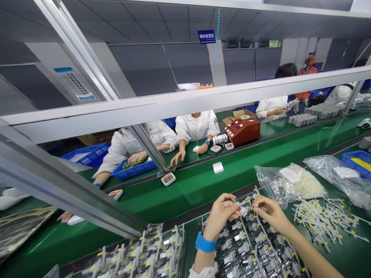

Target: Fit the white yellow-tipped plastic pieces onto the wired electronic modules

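My left hand (222, 215), with a blue wristband (205, 243), is closed around a small grey-and-white part (243, 210); thin dark wires show by its fingers. Just to the right, my right hand (271, 214) pinches a tiny white piece (255, 205), its exact kind too small to tell. Both hands are above a tray of small assemblies (246, 247), set in rows with grey housings, metal bits and pale strips. Loose pale plastic strips with yellow tips (324, 222) lie heaped right of my right hand.
Clear plastic bags (290, 181) lie behind the heap, near a blue bin of yellow parts (358, 162). A second tray of assemblies (139, 256) is at left. Ahead runs a green conveyor (191, 183) carrying white devices (218, 167). A metal frame (185, 98) crosses the view; co-workers sit opposite.
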A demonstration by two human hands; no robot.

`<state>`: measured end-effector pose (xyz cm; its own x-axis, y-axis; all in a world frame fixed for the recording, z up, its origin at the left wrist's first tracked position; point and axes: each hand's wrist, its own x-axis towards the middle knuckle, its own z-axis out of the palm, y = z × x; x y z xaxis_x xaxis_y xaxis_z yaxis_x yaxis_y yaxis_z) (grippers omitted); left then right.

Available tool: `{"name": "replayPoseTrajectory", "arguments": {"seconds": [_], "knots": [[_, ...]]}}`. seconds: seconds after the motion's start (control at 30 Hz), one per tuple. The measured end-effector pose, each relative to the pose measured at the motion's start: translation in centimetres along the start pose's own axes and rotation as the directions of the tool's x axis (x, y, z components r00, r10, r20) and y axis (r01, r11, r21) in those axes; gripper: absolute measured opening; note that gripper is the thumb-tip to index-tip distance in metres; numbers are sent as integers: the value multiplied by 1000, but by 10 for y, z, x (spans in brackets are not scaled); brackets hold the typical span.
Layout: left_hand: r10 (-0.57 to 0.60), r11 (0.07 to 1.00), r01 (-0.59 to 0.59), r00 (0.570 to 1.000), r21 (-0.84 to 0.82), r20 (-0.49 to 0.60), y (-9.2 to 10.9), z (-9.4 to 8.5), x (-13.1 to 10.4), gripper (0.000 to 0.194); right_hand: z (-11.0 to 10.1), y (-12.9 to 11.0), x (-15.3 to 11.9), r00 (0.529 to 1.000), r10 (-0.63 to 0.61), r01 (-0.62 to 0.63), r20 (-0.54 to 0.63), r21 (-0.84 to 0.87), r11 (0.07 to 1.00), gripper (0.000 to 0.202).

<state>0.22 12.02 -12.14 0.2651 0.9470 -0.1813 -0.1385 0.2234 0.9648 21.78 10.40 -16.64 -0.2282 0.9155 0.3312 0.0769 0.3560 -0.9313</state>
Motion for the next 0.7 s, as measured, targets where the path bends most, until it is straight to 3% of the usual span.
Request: {"name": "replayPoseTrajectory", "arguments": {"seconds": [0.17, 0.33, 0.7], "knots": [[33, 999, -33, 999, -1, -15, -7, 3, 2, 58, 5, -10, -3, 984, -167, 175, 55, -197, 965, 11], [60, 998, -60, 998, 1, -26, -10, 5, 2, 58, 7, -12, -5, 936, -323, 352, 141, -328, 877, 7], [65, 998, -65, 998, 19, -21, -15, 10, 4, 55, 6, -16, -7, 879, -442, 468, 178, -492, 734, 14]]}}
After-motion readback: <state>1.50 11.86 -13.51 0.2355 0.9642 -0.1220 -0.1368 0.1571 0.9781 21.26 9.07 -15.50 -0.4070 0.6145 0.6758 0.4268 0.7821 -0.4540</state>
